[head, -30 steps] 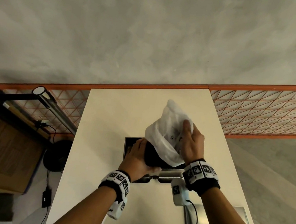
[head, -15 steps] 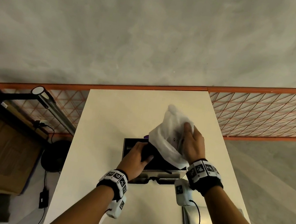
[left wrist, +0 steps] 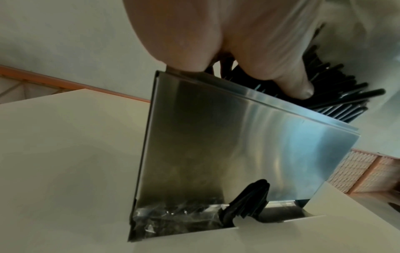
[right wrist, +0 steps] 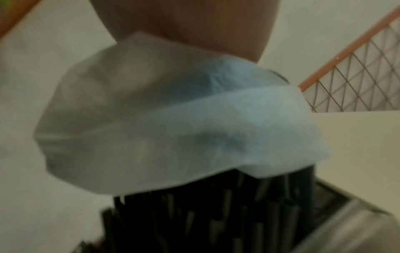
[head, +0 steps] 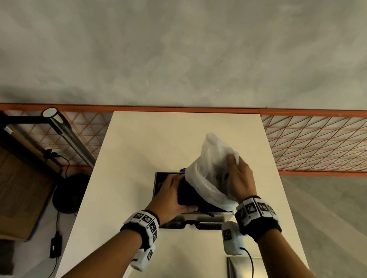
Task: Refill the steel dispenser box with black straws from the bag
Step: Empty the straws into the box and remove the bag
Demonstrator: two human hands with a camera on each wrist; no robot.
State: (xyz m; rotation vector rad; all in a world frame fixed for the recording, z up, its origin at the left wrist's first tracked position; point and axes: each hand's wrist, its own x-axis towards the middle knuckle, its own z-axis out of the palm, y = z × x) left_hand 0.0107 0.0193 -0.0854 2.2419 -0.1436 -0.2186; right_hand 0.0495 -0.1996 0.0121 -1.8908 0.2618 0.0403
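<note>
Head view: left hand [head: 170, 195] grips the black straws [head: 189, 194] bundle over the steel dispenser box [head: 203, 220]; right hand [head: 238, 179] pinches the bag [head: 207, 164] above them, mid-transfer. Left wrist view: fingers [left wrist: 298, 85] curl around straws poking above the box rim. Right wrist view: bag half off the straws; next, probably pull it clear.

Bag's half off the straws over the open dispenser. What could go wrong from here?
1. The black straws fan out above the steel dispenser box rim; some may slide over it onto the table.
2. The right hand grips only the white bag; lifting it could drag straws out.
3. The left hand grips the bundle near one end, so the free ends may splay and jam.
</note>
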